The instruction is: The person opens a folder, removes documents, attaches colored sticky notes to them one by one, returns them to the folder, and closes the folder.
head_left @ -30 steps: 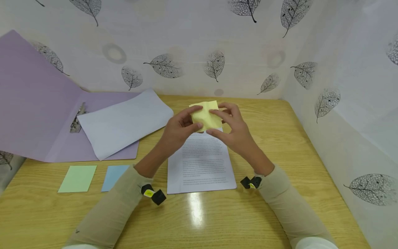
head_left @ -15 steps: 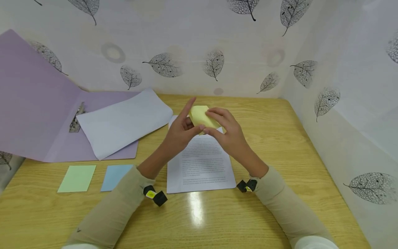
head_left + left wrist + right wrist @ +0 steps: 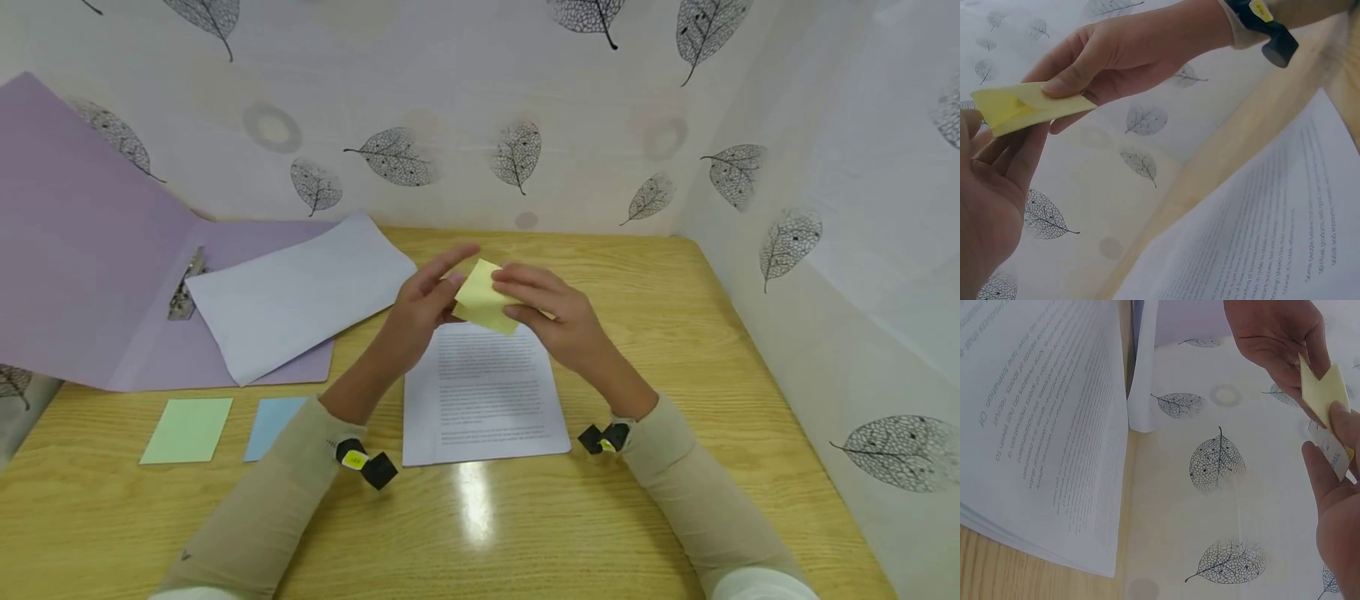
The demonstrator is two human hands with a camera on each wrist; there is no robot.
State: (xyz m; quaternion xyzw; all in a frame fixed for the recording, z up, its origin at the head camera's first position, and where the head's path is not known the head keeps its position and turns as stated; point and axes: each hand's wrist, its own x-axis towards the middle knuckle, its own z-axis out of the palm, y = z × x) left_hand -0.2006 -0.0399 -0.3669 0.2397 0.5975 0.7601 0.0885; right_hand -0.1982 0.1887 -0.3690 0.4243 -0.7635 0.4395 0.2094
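Lilac folder (image 3: 82, 233) far left, yellow notes (image 3: 480, 292) held up by my right hand (image 3: 566, 321).
Rightward from the folder come a green note (image 3: 186, 431), then a blue note (image 3: 272, 425) partly under my sleeve (image 3: 300, 483), and white paper (image 3: 300, 296) lying over the folder; next, my left hand (image 3: 416, 317), index straight, thumb apart from it. That thumb has just left the lower edge of the yellow notes for their left side; whether it presses there, I can't tell. They've tilted, one corner up, above the printed page's (image 3: 487, 400) far end, pinched between my right thumb and fingers. With my right hand holding, my left seems freer to handle the edges.
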